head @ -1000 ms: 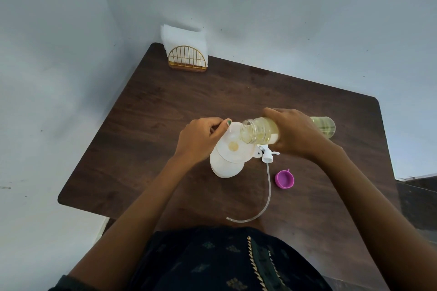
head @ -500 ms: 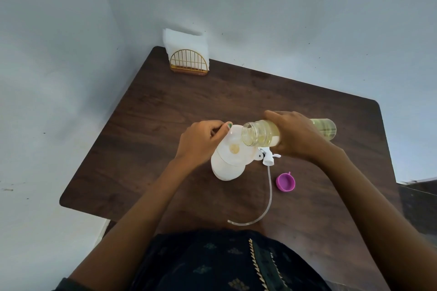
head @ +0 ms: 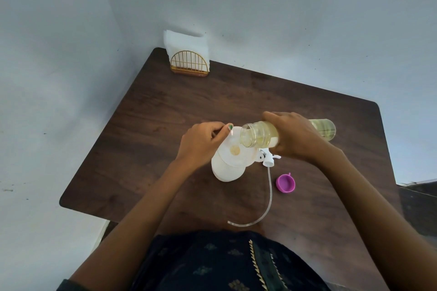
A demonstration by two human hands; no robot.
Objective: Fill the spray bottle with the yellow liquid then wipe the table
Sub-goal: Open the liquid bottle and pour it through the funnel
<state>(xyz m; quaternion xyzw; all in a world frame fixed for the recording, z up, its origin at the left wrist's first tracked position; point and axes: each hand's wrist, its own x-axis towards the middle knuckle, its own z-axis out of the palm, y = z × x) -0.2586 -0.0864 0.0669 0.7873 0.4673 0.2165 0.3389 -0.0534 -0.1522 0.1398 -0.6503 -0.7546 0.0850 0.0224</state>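
R hand (head: 296,136) wraps tilted liquid bottle (head: 260,136), mouth over funnel (head: 236,150); L hand (head: 201,140) pinches funnel rim on spray bottle (head: 224,171). Sprayer head (head: 268,158), purple cap (head: 285,182) just beside.

Your count on the table: one of each, plus two hands.

You have one white spray bottle (head: 227,170) with one funnel (head: 236,149), one clear bottle of yellow liquid (head: 260,136), one spray head (head: 268,158), one purple cap (head: 285,183), one napkin holder (head: 190,64) at upper left, one left hand (head: 201,144) and one right hand (head: 298,134).
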